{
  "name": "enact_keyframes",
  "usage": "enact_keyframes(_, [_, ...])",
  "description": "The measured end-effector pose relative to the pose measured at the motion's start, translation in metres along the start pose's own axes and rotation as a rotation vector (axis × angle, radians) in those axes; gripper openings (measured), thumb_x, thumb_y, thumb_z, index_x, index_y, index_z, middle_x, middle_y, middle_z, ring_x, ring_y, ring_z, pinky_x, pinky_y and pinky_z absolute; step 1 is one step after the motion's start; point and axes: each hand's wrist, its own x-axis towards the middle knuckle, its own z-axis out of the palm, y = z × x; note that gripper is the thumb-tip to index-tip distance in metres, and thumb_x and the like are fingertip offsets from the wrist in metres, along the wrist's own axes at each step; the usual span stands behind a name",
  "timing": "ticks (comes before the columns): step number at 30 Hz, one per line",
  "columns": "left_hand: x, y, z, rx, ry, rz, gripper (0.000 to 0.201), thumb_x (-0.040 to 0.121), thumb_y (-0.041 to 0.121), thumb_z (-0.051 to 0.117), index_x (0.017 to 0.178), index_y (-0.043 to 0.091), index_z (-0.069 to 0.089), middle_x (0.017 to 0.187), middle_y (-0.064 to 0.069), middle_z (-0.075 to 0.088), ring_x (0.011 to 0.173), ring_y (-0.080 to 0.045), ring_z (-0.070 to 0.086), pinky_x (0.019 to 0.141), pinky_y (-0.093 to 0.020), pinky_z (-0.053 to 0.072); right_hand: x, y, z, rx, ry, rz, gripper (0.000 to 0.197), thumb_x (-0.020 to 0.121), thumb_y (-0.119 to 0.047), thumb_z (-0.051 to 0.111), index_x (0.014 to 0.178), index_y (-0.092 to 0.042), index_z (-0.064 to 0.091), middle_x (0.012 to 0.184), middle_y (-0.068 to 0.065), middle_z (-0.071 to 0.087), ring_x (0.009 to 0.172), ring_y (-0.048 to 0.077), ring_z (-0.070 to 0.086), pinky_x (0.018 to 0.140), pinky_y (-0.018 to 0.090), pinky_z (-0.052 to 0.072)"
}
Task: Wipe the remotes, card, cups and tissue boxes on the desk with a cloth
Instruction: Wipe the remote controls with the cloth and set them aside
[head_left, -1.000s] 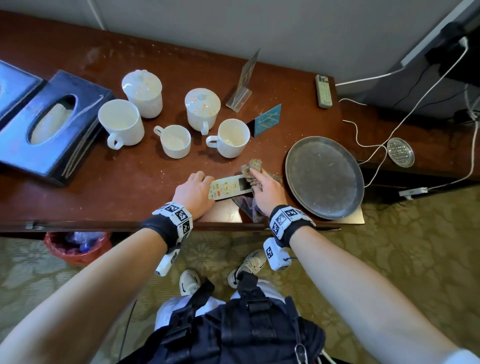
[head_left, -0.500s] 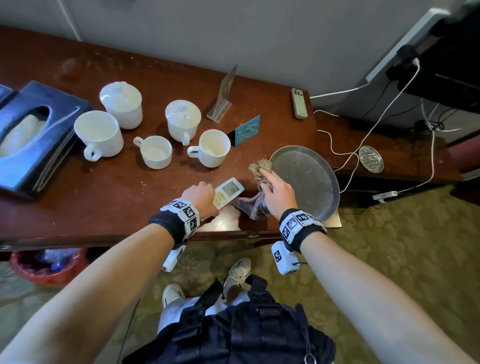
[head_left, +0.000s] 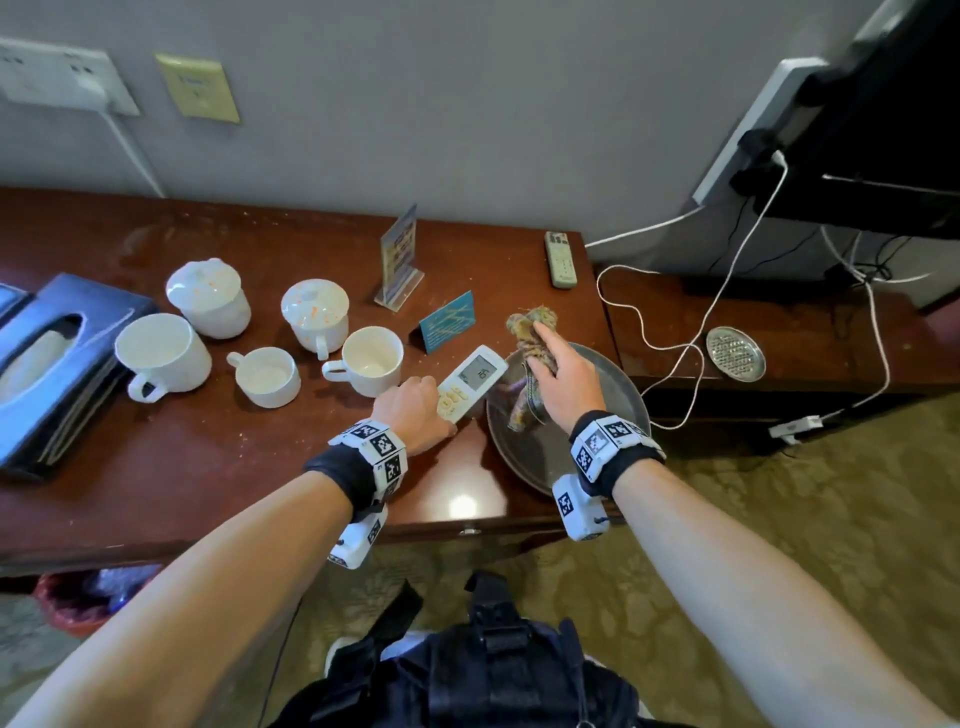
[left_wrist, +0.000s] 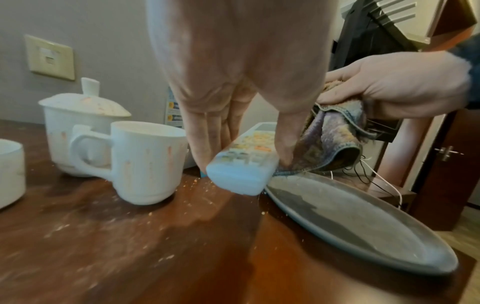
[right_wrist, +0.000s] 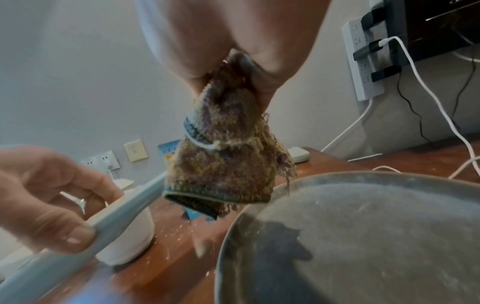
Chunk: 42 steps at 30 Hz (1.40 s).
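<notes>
Our left hand (head_left: 413, 410) pinches the white display remote (head_left: 470, 383) by its sides, lifted clear of the brown wooden desk (head_left: 208, 467) to expose its edges. Our right hand (head_left: 563, 382) bunches the frayed brownish cloth (head_left: 524, 332) in curled fingers, beside it over the grey round tray (head_left: 540, 457).

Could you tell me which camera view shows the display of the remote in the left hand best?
The head view: the remote faces up there, its display lit. The left wrist view shows only the button end between the fingers; the display end is blurred. The right wrist view shows only its thin edge.
</notes>
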Motion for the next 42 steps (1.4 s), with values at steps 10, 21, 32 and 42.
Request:
enact_keyframes(10, [0.032, 0.087, -0.035, -0.226, 0.083, -0.148, 0.058, 0.078, 0.046, 0.079, 0.116, 0.011, 0.054, 0.117, -0.009, 0.064, 0.103, -0.025, 0.065, 0.075, -0.034, 0.055, 0.039, 0.038, -0.068, 0.152, 0.035, -0.066, 0.054, 0.096, -0.015, 0.058, 0.147, -0.024, 0.044, 0.145, 0.001, 0.051, 0.132, 0.019, 0.049, 0.114, 0.039, 0.036])
enact_keyframes(21, [0.089, 0.144, -0.069, -0.306, 0.076, -0.218, 0.049, 0.086, 0.037, 0.074, 0.12, 0.005, 0.057, 0.122, -0.013, 0.066, 0.097, -0.026, 0.066, 0.068, -0.028, 0.053, 0.083, 0.067, -0.114, 0.066, 0.033, 0.0, 0.052, 0.098, -0.021, 0.055, 0.148, -0.029, 0.041, 0.142, 0.006, 0.054, 0.126, 0.028, 0.053, 0.111, 0.041, 0.039])
enact_keyframes(32, [0.201, 0.155, -0.083, -0.284, 0.046, -0.252, 0.051, 0.083, 0.042, 0.076, 0.118, 0.009, 0.059, 0.123, -0.011, 0.067, 0.097, -0.026, 0.067, 0.075, -0.031, 0.054, 0.177, 0.087, -0.115, -0.016, -0.039, 0.059, 0.053, 0.098, -0.02, 0.056, 0.148, -0.027, 0.04, 0.144, 0.004, 0.052, 0.13, 0.027, 0.05, 0.112, 0.039, 0.038])
enact_keyframes(42, [0.306, 0.143, -0.072, -0.294, -0.031, -0.337, 0.052, 0.079, 0.04, 0.08, 0.115, 0.006, 0.065, 0.116, -0.011, 0.07, 0.1, -0.028, 0.068, 0.08, -0.031, 0.056, 0.258, 0.111, -0.09, -0.067, -0.111, 0.231, 0.053, 0.097, -0.022, 0.056, 0.148, -0.03, 0.041, 0.138, 0.01, 0.058, 0.123, 0.031, 0.055, 0.106, 0.034, 0.041])
